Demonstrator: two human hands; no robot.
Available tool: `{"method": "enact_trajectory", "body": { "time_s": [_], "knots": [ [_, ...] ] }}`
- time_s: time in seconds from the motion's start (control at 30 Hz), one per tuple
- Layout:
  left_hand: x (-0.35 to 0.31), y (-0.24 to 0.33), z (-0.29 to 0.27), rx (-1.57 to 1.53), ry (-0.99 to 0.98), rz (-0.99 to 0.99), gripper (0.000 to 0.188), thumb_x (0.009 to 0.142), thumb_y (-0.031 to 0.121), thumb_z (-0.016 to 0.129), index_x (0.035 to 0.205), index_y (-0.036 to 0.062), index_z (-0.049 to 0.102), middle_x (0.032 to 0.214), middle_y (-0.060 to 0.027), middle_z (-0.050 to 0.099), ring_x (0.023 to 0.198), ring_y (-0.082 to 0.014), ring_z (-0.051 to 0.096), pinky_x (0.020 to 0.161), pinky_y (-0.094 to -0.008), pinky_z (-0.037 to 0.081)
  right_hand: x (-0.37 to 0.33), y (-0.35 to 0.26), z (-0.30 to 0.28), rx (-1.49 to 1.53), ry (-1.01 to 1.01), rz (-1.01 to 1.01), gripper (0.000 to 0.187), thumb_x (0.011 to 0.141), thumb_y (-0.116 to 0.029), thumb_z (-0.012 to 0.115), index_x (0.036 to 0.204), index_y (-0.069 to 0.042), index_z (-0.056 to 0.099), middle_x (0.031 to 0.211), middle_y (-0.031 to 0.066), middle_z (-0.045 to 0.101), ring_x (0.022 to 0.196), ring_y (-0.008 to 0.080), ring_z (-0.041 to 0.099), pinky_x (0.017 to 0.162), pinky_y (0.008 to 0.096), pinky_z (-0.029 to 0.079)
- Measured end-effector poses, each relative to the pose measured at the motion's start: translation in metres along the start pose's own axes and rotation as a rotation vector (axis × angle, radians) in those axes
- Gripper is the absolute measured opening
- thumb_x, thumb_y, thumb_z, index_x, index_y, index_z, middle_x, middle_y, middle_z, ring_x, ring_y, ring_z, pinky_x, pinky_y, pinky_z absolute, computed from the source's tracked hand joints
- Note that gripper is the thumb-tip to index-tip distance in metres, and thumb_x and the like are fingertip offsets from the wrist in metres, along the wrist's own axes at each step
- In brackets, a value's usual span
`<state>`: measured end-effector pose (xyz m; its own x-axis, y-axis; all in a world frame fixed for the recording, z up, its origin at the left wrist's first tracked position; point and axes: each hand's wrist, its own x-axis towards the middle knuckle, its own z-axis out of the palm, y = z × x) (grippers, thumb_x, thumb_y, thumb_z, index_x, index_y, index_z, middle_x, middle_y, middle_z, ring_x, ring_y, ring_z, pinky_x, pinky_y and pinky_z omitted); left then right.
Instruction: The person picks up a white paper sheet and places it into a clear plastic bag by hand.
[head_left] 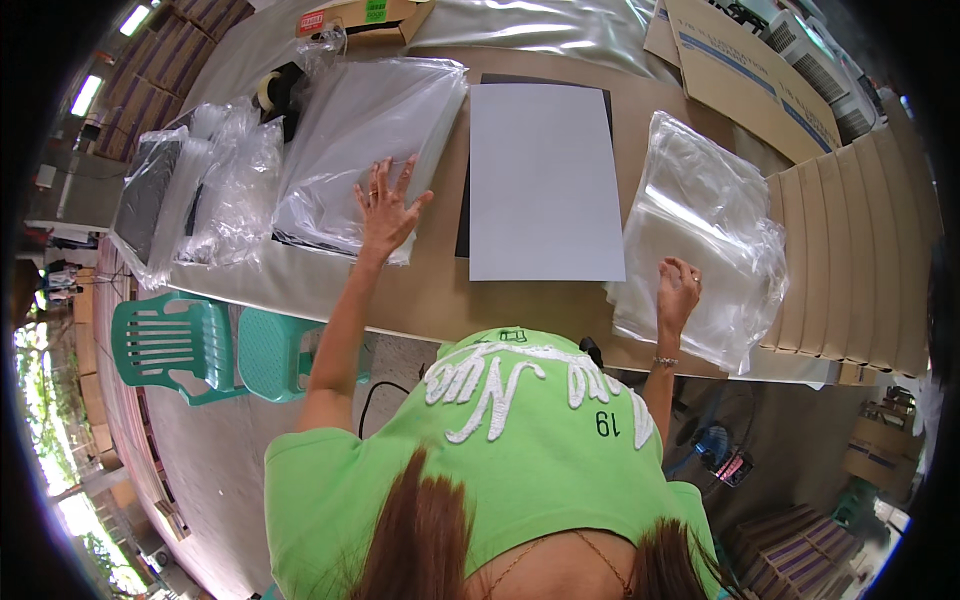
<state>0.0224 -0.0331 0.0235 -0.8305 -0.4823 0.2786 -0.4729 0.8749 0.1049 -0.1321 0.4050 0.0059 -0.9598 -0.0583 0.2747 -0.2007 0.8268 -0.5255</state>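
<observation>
My left hand (390, 210) lies with fingers spread on a stack of sheets in clear plastic sleeves (375, 130), left of the middle. My right hand (678, 290) is over a pile of clear plastic bags (700, 230) at the right, its fingers curled closed. What those fingers hold, if anything, is hidden. Between my hands, a large white sheet (545, 185) lies flat. Dark board (463, 210) shows along its left and top edges.
Crumpled plastic-wrapped packs (235, 180) and a tape dispenser (275, 95) sit at the left of the table. Brown cartons (850, 240) stand upright along the right side. Flattened cardboard (750, 75) and an open box (365, 18) lie farther back. Green chairs (175, 340) stand below the left edge.
</observation>
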Motion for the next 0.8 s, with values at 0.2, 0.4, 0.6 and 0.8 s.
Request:
{"method": "enact_trajectory", "body": {
  "time_s": [0.2,0.4,0.6,0.8],
  "knots": [
    [0.002,0.003,0.019,0.035,0.022,-0.134,0.049,0.093,0.04,0.04,0.14,0.0326,0.028,0.143,-0.0045,0.024,0.135,-0.0277,0.021,0.104,-0.0629,0.016,0.009,0.013,0.012,0.031,-0.02,0.057,0.012,0.078,-0.016,0.067,0.088,-0.008,0.064,0.087,0.0079,0.061,0.085,0.0239,0.057,0.078,0.0358,0.044],
    [0.007,0.004,0.018,0.012,0.002,-0.126,0.05,0.092,0.04,0.043,0.139,0.0295,0.03,0.143,-0.0074,0.026,0.134,-0.0282,0.023,0.105,-0.0594,0.015,0.015,0.025,0.012,0.324,-0.011,0.218,0.013,0.078,-0.015,0.067,0.084,-0.005,0.062,0.079,0.0095,0.06,0.075,0.023,0.058,0.071,0.0356,0.045],
    [0.005,0.014,0.019,-0.074,-0.049,-0.175,0.053,0.091,0.045,0.043,0.139,0.0266,0.032,0.144,-0.0103,0.024,0.134,-0.0313,0.021,0.106,-0.0572,0.014,0.012,0.025,0.011,-0.009,0.024,-0.151,0.014,0.08,-0.016,0.065,0.083,-0.003,0.06,0.073,0.0109,0.061,0.068,0.0256,0.059,0.065,0.0368,0.046],
    [0.0,0.054,-0.004,-0.242,-0.122,-0.108,0.056,0.09,0.044,0.047,0.14,0.0254,0.03,0.144,-0.0118,0.019,0.136,-0.0318,0.015,0.105,-0.0586,0.012,0.026,0.022,0.009,0.333,-0.008,0.138,0.016,0.08,-0.016,0.066,0.083,-0.002,0.059,0.072,0.0111,0.061,0.067,0.0272,0.058,0.064,0.0369,0.046]
  ]
}}
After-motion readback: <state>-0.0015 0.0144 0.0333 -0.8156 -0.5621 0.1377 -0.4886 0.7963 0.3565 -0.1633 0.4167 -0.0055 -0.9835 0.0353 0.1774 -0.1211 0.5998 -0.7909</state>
